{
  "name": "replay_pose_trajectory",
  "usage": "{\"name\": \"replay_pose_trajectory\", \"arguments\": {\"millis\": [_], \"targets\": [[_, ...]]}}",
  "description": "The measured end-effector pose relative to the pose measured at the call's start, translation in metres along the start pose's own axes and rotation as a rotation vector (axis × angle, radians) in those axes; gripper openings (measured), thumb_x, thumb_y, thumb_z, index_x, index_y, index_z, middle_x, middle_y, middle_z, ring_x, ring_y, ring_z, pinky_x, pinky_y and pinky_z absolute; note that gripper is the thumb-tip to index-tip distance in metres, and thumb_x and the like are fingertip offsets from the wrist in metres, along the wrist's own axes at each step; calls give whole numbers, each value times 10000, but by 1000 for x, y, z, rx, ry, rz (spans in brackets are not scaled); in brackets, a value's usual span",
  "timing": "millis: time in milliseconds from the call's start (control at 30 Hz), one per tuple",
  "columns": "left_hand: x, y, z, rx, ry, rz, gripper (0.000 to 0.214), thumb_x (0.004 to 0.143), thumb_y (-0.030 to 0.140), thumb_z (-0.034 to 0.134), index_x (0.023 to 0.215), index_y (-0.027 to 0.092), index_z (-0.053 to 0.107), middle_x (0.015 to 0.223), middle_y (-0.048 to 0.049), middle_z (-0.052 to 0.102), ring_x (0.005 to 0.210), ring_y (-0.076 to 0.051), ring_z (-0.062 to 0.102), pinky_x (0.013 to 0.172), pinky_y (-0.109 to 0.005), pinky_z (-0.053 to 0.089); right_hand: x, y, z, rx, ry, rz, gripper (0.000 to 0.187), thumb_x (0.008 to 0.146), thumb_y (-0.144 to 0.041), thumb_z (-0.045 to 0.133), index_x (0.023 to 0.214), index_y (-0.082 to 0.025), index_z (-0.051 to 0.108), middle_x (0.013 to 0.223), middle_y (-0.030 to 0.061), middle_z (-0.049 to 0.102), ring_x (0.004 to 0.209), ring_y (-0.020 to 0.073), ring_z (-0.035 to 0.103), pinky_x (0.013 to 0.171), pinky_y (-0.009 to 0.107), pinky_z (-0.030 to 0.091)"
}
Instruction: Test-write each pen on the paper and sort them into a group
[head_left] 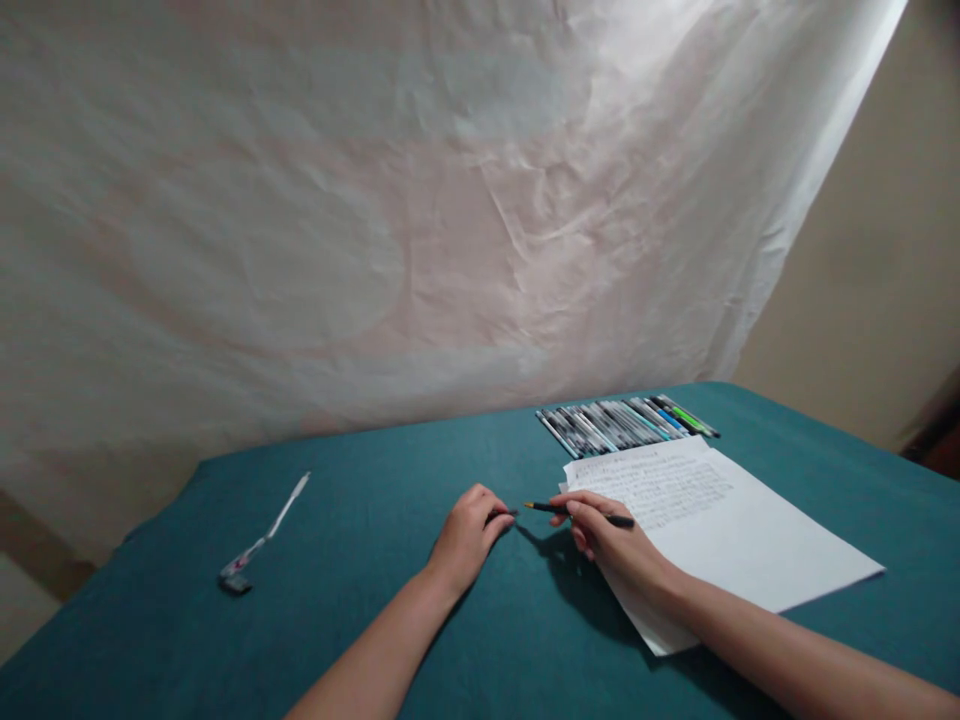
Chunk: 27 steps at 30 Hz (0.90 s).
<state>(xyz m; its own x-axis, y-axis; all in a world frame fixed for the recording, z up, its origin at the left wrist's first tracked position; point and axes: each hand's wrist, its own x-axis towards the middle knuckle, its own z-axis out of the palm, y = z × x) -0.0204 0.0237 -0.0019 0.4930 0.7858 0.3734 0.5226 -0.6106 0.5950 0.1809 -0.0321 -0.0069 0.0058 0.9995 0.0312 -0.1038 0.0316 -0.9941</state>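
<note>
My right hand [604, 525] is closed around a black pen [621, 521], whose gold-coloured tip points left. Just across from that tip, my left hand [471, 530] pinches a small dark pen cap [501, 515] between thumb and fingers. A narrow gap separates the cap from the tip. Under and beside my right hand and forearm lies a stack of white paper [772, 560], with lines of handwriting on the upper part of the top sheet.
A row of many pens [622, 424], mostly grey and black with a blue and a green one, lies behind the paper. At the left is a thin white strip with a dark end [237, 583]. A teal cloth [360, 560] covers the table; a pale sheet [420, 220] hangs behind.
</note>
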Motion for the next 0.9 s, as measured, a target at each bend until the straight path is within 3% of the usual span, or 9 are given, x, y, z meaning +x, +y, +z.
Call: {"name": "replay_pose_trajectory", "arguments": {"millis": [533,733,900], "targets": [[-1,12,-4,-114,-5,87,152,814,273,519,851,177,632,857,-50,583,826,-161,540,769,-288,423,7,3,-7,155,53,74,265,734,-385,545,789,-157,668,600,41,625,479,111,478,393,209,288],[-5,24,-1,-178,-71,118,169,828,299,501,854,189,627,835,-37,622,792,-148,562,746,-256,421,5,1,-5,135,-35,64,311,783,-426,505,760,-155,656,568,39,623,412,87,438,386,212,263],[-7,31,0,-184,-33,109,196,831,323,493,827,180,627,784,-36,622,739,-146,559,703,-248,422,1,-1,-4,144,-80,73,367,777,-491,494,793,-148,623,599,26,621,423,91,486,410,212,329]]}}
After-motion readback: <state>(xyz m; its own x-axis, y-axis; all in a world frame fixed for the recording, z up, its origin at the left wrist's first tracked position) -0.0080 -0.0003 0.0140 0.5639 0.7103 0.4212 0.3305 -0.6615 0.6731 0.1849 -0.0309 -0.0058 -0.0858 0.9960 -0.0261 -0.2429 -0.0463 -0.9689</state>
